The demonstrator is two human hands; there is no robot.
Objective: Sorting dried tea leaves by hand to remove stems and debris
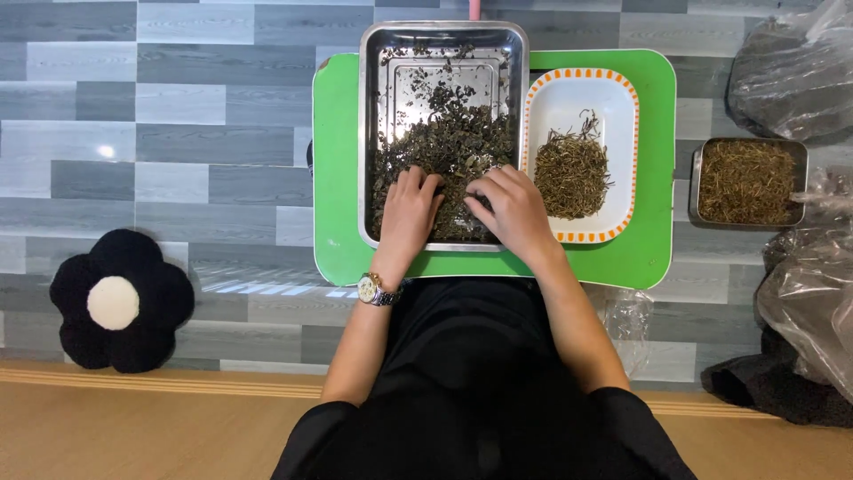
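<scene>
A steel tray point(369, 133) holds a heap of dark dried leaves point(449, 142) and sits on a green table point(336, 178). My left hand point(409, 213) rests on the leaves at the tray's near edge, fingers spread and pressing into the pile. My right hand point(515, 212) lies beside it on the tray's near right corner, fingertips curled into the leaves; whether it pinches any is hidden. To the right stands a white dish with an orange-dotted rim point(622, 107) holding a pile of thin brownish-green stems point(573, 173).
A small steel tray of similar stems point(751, 180) sits on the floor at right, among clear plastic bags point(791, 71) of dark material. A black flower-shaped cushion point(120, 300) lies on the grey floor at left. I wear a wristwatch point(378, 290).
</scene>
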